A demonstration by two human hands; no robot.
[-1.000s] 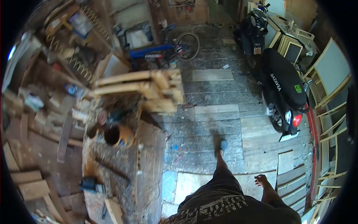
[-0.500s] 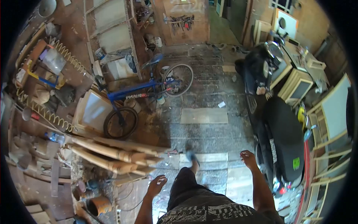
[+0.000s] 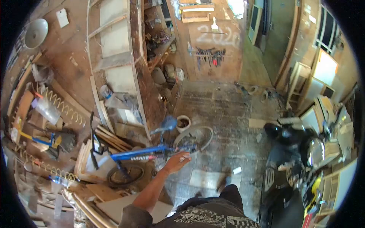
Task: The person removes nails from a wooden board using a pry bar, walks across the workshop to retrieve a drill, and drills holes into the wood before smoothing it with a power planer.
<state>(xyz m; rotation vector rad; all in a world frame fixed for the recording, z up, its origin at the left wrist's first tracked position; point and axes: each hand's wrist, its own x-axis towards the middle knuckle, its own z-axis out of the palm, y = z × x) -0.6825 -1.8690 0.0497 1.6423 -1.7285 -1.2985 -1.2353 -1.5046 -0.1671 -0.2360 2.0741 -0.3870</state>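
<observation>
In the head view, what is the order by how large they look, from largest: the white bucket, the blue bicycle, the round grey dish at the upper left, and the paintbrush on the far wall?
1. Blue bicycle
2. Round grey dish
3. White bucket
4. Paintbrush

Black scooter (image 3: 283,190), white bucket (image 3: 183,129), wall tools (image 3: 211,57)

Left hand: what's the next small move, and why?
Probably draw the left hand slightly in toward the body. It looks empty and, in this view, overlaps the rear of the blue bicycle; contact can't be judged. The motorcycle stands on the opposite side.
</observation>
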